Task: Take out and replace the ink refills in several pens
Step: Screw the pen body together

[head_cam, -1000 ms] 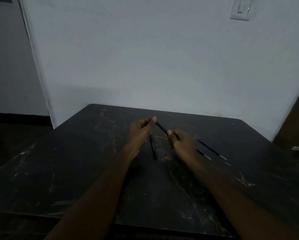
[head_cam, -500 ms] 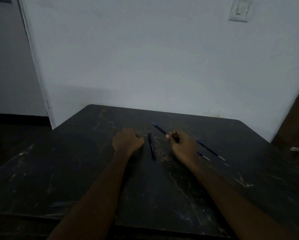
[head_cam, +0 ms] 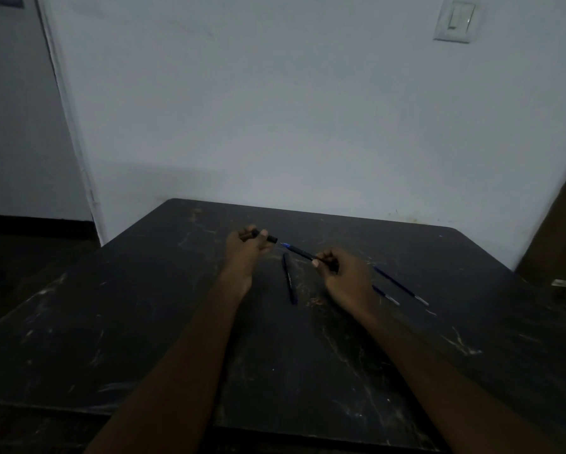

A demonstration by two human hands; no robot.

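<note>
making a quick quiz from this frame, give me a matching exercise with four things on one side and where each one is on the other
Things
1. short black pen piece
2. blue-tipped pen
3. dark pen
4. two thin refills

Places
a. lying on the table between the hands
b. pinched in the right hand
c. lying on the table, right of the right hand
d. held in the left hand

Pairs: 1-d, 2-b, 3-a, 4-c
</note>
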